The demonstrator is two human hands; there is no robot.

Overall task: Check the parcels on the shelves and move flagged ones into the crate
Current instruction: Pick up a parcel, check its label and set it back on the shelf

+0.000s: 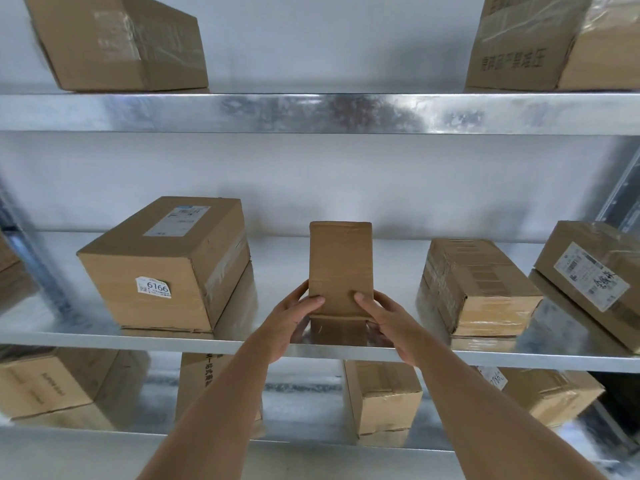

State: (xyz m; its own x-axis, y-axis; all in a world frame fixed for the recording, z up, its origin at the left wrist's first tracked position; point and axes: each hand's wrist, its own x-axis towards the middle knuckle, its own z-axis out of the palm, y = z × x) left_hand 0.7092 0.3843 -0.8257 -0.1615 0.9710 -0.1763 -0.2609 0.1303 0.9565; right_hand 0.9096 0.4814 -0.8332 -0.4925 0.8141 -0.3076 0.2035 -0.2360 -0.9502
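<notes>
A small plain cardboard parcel (339, 265) stands upright on the middle metal shelf (284, 271). My left hand (291, 320) grips its lower left edge, thumb on the front face. My right hand (384, 317) grips its lower right edge the same way. The face toward me shows no label. To its left sits a larger box (166, 268) with a sticker reading 6166. On the right lie a taped box (474, 289) and a labelled box (595, 275). No crate is in view.
Two boxes (117, 43) (554, 43) rest on the upper shelf, whose edge (318, 112) runs overhead. Several boxes (381, 400) fill the lower shelf. A shelf upright (620, 199) stands at the far right.
</notes>
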